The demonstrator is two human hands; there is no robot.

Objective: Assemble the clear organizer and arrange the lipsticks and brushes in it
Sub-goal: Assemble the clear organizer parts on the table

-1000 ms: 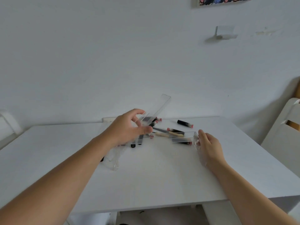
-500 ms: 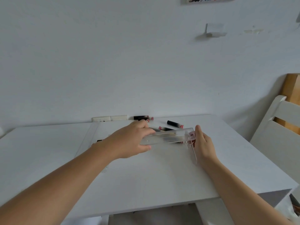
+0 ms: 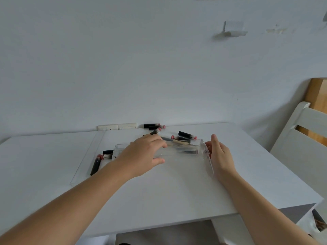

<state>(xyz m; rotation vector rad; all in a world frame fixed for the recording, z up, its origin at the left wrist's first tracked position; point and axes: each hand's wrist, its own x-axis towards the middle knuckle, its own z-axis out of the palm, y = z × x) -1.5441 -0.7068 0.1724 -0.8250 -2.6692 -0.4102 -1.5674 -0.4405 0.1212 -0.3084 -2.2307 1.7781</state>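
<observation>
The clear organizer (image 3: 185, 149) stands in the middle of the white table (image 3: 177, 191); its long back wall and right side wall show plainly. My left hand (image 3: 143, 154) grips the back wall, fingers over its top edge and thumb in front. My right hand (image 3: 220, 156) presses flat against the outside of the right wall, fingers straight. Black lipsticks with red ends lie scattered: two by the wall (image 3: 153, 126), one behind the organizer (image 3: 187, 135), one at the left (image 3: 95, 164). A beige-handled brush (image 3: 178, 142) lies behind the back wall.
A large flat clear sheet (image 3: 85, 161) lies on the table to the left, with the left lipstick on it. White wall sockets (image 3: 116, 126) sit at the table's back edge. A white chair (image 3: 304, 144) stands at the right.
The long clear wall that my left hand held tilted in the air now stands upright on the table, meeting the right wall. My right hand stays at that right wall.
</observation>
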